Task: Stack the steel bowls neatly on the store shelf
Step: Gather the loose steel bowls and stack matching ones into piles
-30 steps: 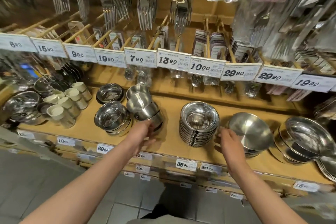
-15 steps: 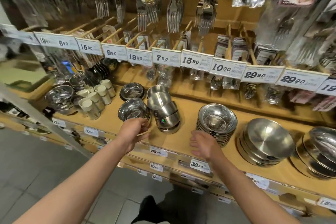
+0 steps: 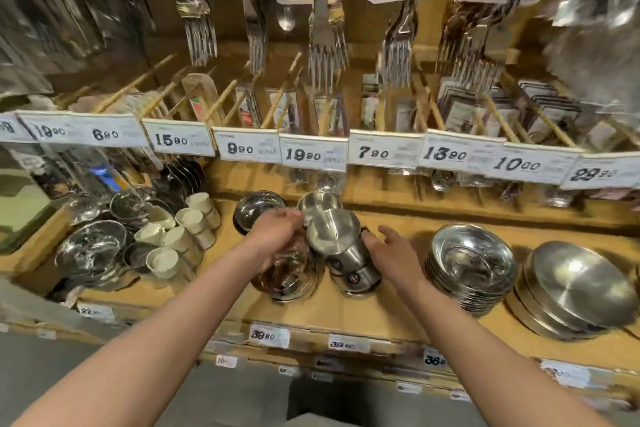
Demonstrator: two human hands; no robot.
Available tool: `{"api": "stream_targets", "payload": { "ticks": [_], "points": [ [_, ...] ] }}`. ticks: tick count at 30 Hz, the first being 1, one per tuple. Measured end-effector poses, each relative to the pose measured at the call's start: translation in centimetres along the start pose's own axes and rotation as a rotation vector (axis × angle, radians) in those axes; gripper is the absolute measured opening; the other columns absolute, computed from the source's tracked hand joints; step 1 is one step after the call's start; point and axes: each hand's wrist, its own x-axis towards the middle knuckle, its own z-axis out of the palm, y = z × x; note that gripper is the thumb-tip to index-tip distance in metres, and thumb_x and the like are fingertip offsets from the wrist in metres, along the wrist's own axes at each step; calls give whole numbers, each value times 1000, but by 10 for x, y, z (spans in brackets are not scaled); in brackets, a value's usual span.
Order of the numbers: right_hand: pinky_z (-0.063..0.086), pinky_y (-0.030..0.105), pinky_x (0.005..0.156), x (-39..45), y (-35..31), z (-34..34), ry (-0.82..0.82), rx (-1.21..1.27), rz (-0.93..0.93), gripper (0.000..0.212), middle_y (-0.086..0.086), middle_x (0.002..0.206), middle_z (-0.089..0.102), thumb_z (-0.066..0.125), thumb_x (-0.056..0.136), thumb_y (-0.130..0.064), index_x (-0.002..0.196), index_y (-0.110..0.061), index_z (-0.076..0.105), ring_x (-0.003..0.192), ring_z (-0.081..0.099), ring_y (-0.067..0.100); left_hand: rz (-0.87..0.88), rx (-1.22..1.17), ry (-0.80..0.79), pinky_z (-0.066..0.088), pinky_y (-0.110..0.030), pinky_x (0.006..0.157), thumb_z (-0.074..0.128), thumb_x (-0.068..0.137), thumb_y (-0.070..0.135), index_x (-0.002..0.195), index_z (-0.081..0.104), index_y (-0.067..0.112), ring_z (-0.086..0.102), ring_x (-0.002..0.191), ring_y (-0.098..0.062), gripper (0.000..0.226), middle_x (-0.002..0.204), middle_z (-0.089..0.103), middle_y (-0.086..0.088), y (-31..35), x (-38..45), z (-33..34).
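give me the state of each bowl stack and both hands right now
tall bowl stack: leaning, between both hands
left hand: fingers at the stack's top rim, grip unclear
right hand: open, beside the stack
ridged bowl stack: nested, upright, untouched
wide bowl stack: nested, tilted

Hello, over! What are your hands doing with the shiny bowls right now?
Left hand over the mirror-shiny bowl stack, grip unclear. Right hand open, beside the leaning bowl stack. Leaning stack not straightened yet. Cream cups to the left, clear of both.
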Motion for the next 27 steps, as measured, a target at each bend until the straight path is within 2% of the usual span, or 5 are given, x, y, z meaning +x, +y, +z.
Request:
{"api": "stream_targets", "payload": {
  "ticks": [3,7,10,16,27],
  "points": [
    [41,37,111,7,2,8,31,-55,27,65,11,145,57,56,95,-56,147,-17,50,134,52,30,60,156,-55,60,-47,88,56,101,16,108,67,10,69,93,-28,14,107,73,-12,11,23,3],
    [42,25,89,8,5,11,96,24,90,51,6,127,70,62,91,-54,129,-19,67,118,62,24,129,393,-33,59,-35,80,57,96,10,97,69,15,67,90,-20,12,106,72,-9,17,51,14],
    [45,29,100,7,8,9,129,49,132,54,4,130,68,65,89,-52,131,-18,66,121,61,24,150,606,-52,54,-41,97,62,92,17,116,71,11,65,106,-29,26,119,70,-11,18,66,21],
    [48,36,105,6,15,8,109,71,182,40,3,121,72,65,89,-44,121,-20,72,117,65,23,183,899,-45,45,-26,82,56,96,19,130,64,9,60,115,-27,37,131,63,-12,19,85,28],
    [52,34,92,10,26,15,113,150,137,18,-6,94,76,66,88,-35,96,-25,77,96,68,16,131,758,-68,53,-35,99,59,98,8,144,51,11,59,119,-26,46,144,55,-10,6,90,28]
  ]
}}
